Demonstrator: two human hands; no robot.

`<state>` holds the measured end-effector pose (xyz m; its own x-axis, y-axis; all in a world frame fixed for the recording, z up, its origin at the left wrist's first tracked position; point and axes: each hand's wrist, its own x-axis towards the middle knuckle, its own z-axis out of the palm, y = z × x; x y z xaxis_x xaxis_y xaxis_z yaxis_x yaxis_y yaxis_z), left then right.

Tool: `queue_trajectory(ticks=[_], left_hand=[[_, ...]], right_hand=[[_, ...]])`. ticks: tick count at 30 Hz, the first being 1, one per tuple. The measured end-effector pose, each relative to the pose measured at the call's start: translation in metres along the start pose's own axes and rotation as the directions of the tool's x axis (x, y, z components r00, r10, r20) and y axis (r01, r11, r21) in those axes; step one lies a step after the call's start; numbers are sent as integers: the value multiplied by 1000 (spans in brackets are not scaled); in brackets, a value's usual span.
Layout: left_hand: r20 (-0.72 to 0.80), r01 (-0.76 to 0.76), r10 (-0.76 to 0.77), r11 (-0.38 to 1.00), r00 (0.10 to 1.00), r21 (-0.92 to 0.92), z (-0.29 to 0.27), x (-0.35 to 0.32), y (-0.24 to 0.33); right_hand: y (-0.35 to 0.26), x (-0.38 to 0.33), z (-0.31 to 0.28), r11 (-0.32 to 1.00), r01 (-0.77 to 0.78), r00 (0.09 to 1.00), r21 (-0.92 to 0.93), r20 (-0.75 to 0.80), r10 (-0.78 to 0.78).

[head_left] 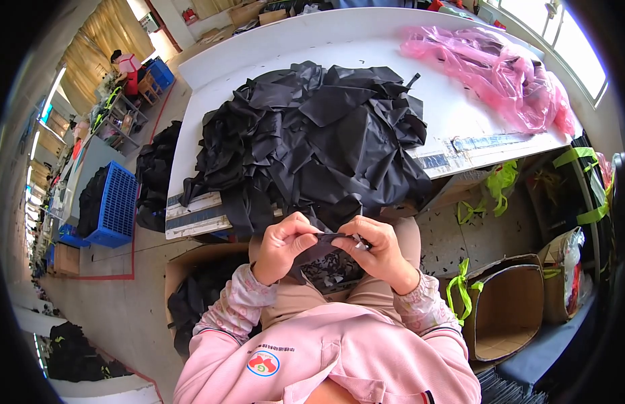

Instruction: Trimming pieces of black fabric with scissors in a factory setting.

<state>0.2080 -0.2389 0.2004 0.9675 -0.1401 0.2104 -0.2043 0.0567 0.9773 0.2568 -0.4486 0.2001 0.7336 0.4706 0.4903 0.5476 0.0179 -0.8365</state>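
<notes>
In front of my lap, my left hand [284, 246] and my right hand [378, 250] pinch the edge of a small black fabric piece [330, 237] between thumbs and fingers. The edge is stretched between both hands. A small silvery bit shows at my right fingers; it may be part of a tool, but its kind is not clear. Just beyond my hands, a large heap of black fabric pieces [326, 128] lies on the white table [198, 84], some hanging over its near edge.
A crumpled pink plastic bag [494, 74] lies at the table's far right. At my right stands an open cardboard box [508, 310]; at my left, another box [181, 259] holds black fabric. A blue crate [113, 205] and a co-worker [129, 73] are farther left.
</notes>
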Motion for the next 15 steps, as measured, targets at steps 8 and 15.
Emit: queue_trajectory(ticks=[8,15], left_hand=[[-83,-69,66,997,994,-36,8,6,-7],[132,318,-295,771,946,-552,5,3,-20]], right_hand=[[4,-2,5,999,6,1000,51,17,-7],[4,-2,6,989,-10,1000,148,15,8]])
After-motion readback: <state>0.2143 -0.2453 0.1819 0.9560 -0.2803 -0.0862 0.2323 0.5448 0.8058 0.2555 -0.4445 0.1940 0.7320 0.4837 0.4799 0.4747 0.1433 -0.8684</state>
